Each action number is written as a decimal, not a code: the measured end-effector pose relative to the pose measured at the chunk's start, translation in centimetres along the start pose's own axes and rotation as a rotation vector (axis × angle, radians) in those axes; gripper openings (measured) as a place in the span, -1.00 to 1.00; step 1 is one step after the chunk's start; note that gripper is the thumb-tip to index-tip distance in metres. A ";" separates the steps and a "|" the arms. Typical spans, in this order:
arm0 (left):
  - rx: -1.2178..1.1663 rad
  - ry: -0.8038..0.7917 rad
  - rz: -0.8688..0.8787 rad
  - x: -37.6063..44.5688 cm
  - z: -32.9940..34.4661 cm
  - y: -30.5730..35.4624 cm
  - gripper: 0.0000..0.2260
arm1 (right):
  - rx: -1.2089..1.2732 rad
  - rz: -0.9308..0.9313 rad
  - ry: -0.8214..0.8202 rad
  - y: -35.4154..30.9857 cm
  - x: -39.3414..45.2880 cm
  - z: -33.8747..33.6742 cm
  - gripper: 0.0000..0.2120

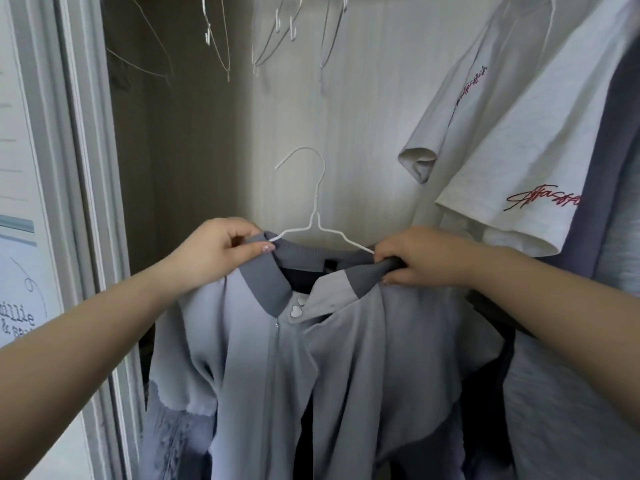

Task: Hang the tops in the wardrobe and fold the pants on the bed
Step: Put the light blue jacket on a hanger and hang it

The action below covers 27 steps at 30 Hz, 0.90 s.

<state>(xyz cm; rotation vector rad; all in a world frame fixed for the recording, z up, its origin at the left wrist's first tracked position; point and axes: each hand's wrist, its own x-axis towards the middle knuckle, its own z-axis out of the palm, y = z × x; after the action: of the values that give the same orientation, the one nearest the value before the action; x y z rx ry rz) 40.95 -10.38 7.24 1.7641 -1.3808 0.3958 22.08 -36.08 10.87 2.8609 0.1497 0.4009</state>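
A light blue-grey zip-up top (270, 375) with a darker grey ribbed collar and heart-shaped buttons hangs on a white wire hanger (317, 209), held up inside the wardrobe. My left hand (221, 251) pinches the left side of the collar where the hanger wire enters it. My right hand (426, 256) grips the right side of the collar and shoulder over the hanger's other arm. The hanger's hook points up and left, free of any rail. The lower part of the top runs out of view.
Several empty white wire hangers (221, 36) hang at the top. A white T-shirt (512, 140) with red script lettering hangs at the right, with grey-blue garments (602, 188) behind it. The wardrobe's door frame (79, 168) stands at the left.
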 end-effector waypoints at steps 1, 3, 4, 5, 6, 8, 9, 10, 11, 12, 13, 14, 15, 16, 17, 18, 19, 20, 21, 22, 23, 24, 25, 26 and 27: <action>0.061 0.068 0.033 0.1 0.0 0.0 -0.79 | -0.016 0.021 -0.026 0.1 -0.1 0.0 -0.90; 0.196 0.174 0.126 0.0 -0.5 0.1 -0.80 | -0.027 0.042 -0.089 0.4 -0.3 0.1 -0.86; 0.275 0.195 0.185 -0.1 -0.8 0.0 -0.77 | -0.017 0.040 -0.107 0.7 -0.5 -0.1 -0.85; 0.355 0.174 0.243 -0.2 -1.1 -0.1 -0.73 | 0.000 0.035 -0.107 0.9 -0.8 -0.4 -0.86; 0.414 0.113 0.288 -0.3 -1.4 -0.1 -0.67 | 0.025 0.030 -0.081 1.2 -1.0 -0.8 -0.87; 0.483 -0.054 0.338 -0.6 -1.8 -0.2 -0.57 | 0.086 0.024 0.024 1.6 -1.1 -1.8 -0.88; 0.502 -0.097 0.363 -0.6 -1.9 -0.3 -0.53 | 0.102 0.021 0.070 1.7 -1.0 -2.2 -0.89; 0.495 -0.098 0.382 -0.6 -2.0 -0.1 -0.53 | 0.106 0.018 0.106 1.7 -0.8 -2.3 -0.90; 0.459 -0.067 0.394 -0.4 -2.0 0.0 -0.55 | 0.119 0.023 0.132 1.4 -0.4 -2.3 -0.90; 0.414 -0.023 0.402 -0.1 -2.0 0.4 -0.58 | 0.161 0.041 0.146 0.9 0.0 -2.0 -0.91; 0.389 0.023 0.413 0.2 -2.0 0.6 -0.62 | 0.237 0.068 0.147 0.3 0.2 -1.6 -0.90; 0.385 0.054 0.419 0.6 -1.9 0.9 -0.65 | 0.348 0.106 0.139 -0.4 0.5 -1.2 -0.86; 0.390 0.069 0.422 0.8 -1.6 1.1 -0.67 | 0.477 0.143 0.124 -1.1 0.6 -0.6 -0.83; 0.393 0.072 0.417 0.9 -1.5 1.2 -0.67 | 0.563 0.164 0.117 -1.5 0.7 0.0 -0.82; 0.391 0.071 0.409 1.0 -1.4 1.2 -0.66 | 0.583 0.163 0.112 -1.8 0.8 0.5 -0.82; 0.385 0.069 0.397 1.0 -1.4 1.2 -0.66 | 0.541 0.153 0.115 -2.0 0.8 0.9 -0.82; 0.377 0.066 0.385 1.0 -1.5 1.1 -0.65 | 0.506 0.155 0.125 -2.0 0.8 1.1 -0.82; 0.371 0.064 0.378 1.0 -1.6 1.0 -0.64 | 0.483 0.162 0.145 -2.0 0.7 1.2 -0.80; 0.365 0.065 0.376 1.0 -1.7 0.8 -0.64 | 0.473 0.171 0.161 -1.9 0.7 0.9 -0.79; 0.355 0.067 0.371 1.1 -1.8 0.7 -0.64 | 0.468 0.178 0.174 -1.8 0.5 0.6 -0.78; 0.341 0.067 0.363 1.1 -1.9 0.4 -0.63 | 0.457 0.186 0.175 -1.7 0.4 0.2 -0.77; 0.325 0.064 0.349 1.1 -1.9 0.2 -0.62 | 0.436 0.192 0.170 -1.5 0.1 -0.1 -0.76; 0.310 0.060 0.334 1.1 -1.8 0.0 -0.62 | 0.419 0.199 0.157 -1.4 -0.2 -0.5 -0.75; 0.302 0.057 0.318 1.1 -1.8 -0.3 -0.61 | 0.403 0.198 0.148 -1.3 -0.5 -0.9 -0.75; 0.299 0.055 0.299 1.2 -1.7 -0.6 -0.61 | 0.387 0.198 0.143 -1.3 -0.8 -1.3 -0.75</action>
<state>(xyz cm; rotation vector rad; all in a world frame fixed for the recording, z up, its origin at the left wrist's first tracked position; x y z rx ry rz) 42.27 -9.88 8.84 1.7650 -1.6157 0.8445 20.91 -34.64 11.54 3.2389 -0.0366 0.6835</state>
